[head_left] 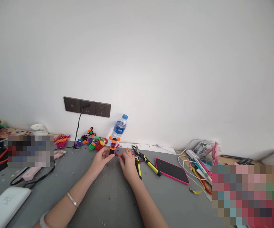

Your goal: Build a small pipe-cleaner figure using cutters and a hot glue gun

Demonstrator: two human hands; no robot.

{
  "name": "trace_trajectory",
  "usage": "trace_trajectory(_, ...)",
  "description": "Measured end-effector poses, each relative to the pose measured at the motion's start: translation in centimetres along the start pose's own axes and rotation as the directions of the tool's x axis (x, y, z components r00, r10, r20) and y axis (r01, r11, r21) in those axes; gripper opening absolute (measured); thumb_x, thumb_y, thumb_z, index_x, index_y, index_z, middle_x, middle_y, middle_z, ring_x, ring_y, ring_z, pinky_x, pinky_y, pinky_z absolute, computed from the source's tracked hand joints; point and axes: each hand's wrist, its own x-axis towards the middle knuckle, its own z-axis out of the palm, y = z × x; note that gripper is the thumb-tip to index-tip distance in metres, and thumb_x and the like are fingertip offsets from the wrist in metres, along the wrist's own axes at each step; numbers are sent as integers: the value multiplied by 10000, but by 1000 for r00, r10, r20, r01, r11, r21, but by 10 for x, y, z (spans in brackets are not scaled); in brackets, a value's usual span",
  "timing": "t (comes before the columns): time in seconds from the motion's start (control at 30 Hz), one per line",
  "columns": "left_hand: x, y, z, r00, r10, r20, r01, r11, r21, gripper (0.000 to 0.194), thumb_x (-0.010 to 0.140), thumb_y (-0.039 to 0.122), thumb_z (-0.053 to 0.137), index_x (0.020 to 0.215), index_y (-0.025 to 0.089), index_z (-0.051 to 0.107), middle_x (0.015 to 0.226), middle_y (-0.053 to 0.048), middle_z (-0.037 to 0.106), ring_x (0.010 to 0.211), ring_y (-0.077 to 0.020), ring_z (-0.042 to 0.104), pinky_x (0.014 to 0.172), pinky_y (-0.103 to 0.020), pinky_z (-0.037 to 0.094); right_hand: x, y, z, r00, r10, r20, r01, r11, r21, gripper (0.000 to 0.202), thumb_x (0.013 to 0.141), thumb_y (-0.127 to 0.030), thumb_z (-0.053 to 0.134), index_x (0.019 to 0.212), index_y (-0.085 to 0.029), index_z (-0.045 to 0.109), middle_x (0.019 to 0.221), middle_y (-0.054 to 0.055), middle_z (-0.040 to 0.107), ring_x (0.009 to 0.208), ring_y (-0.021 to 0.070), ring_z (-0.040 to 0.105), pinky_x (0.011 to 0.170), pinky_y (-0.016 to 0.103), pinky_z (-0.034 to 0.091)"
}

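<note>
Left hand [101, 159]: closed in a pinch, thumb and fingers on the dark lower end of the fuzzy figure [113, 145]; a silvery bracelet [72, 200] circles the forearm.

Fuzzy figure: held upright over the gray table [103, 193], rising above the left fingertips, with most of its body clear of the grip and between the two hands.

Colors: bright orange at the top with a round orange ball out to each side, then black and orange bands down the middle with a few purplish spots (quite a cheerful little thing, from where I'm standing), and black at the bottom.

Right hand [128, 163]: fingers curled just beside the figure's lower part; I can't tell whether they are closed on anything, since the fingertips are small and partly hidden from here.

Bottle [119, 128]: behind the figure by the wall, blue cap and blue label.

Red fuzzy piece [100, 145]: left of the figure, with goggly eyes, among other colorful pieces.

Pliers [152, 165]: just right of the right hand, yellow-and-black handles spread apart.

Phone [172, 171]: flat on the table beyond the pliers, dark screen, hot-pink edge.
</note>
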Motion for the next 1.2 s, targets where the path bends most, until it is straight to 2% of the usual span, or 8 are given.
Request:
trace_trajectory(0.1, 1, -2, -2, 999, -28, 37, 28, 999, 21, 343, 670, 419, 730, 842, 173, 563, 746, 4, 612, 613, -132, 549, 530, -225, 420, 2, 3, -1, 995, 73, -71, -56, 974, 221, 105, 842, -216, 478, 743, -209, 514, 728, 15, 561, 679, 188, 518, 673, 300, 395)
trace_trajectory(0.23, 0, -1, -4, 993, -51, 104, 43, 996, 76, 319, 694, 411, 715, 849, 177, 564, 789, -7, 612, 647, -140, 562, 570, -238, 446, 2, 6, -5, 984, 143, -111, -99, 940, 327, 85, 833, -264, 470, 762, -219, 486, 686, -7, 518, 596, 167, 499, 578, 276, 409)
trace_trajectory(0.5, -2, 1, -3, 987, 20, 158, -42, 990, 138, 282, 732, 411, 685, 832, 179, 562, 784, -3, 613, 606, -125, 535, 576, -239, 437, 6, 9, -21, 955, 263, -140, -152, 834, 530, 193, 734, -340, 630, 852, -189, 603, 776, 50, 640, 696, 203, 615, 678, 333, 510)
trace_trajectory(0.63, -3, 2, -2, 990, 49, 133, -69, 986, 154, 276, 731, 412, 682, 825, 179, 570, 783, -2, 623, 580, -121, 538, 570, -239, 444, 7, 10, -29, 941, 312, -132, -180, 790, 586, 210, 699, -367, 697, 775, -186, 624, 738, 48, 666, 691, 211, 635, 704, 350, 519)
trace_trajectory(0.77, -3, 4, -4, 992, 84, 89, -101, 974, 205, 277, 742, 424, 665, 862, 179, 621, 831, -33, 663, 681, -169, 609, 618, -262, 482, 8, 10, -34, 929, 343, -140, -192, 769, 610, 263, 668, -415, 741, 715, -188, 618, 681, 31, 659, 666, 208, 629, 668, 328, 508)
trace_trajectory(0.97, -4, 10, -9, 990, 140, -19, -131, 962, 238, 318, 737, 453, 652, 897, 178, 663, 781, -49, 690, 755, -223, 653, 672, -306, 522, 7, 7, -39, 915, 369, -165, -199, 768, 609, 296, 703, -469, 707, 738, -182, 640, 726, 36, 675, 720, 209, 616, 662, 297, 463)
trace_trajectory(1.2, -3, 10, -9, 989, 143, -46, -131, 971, 201, 362, 715, 458, 676, 921, 160, 677, 846, -83, 725, 778, -236, 672, 656, -301, 531, 7, 7, -35, 948, 301, -106, -177, 771, 611, 255, 719, -434, 701, 766, -186, 666, 849, 54, 691, 828, 222, 617, 766, 314, 464)
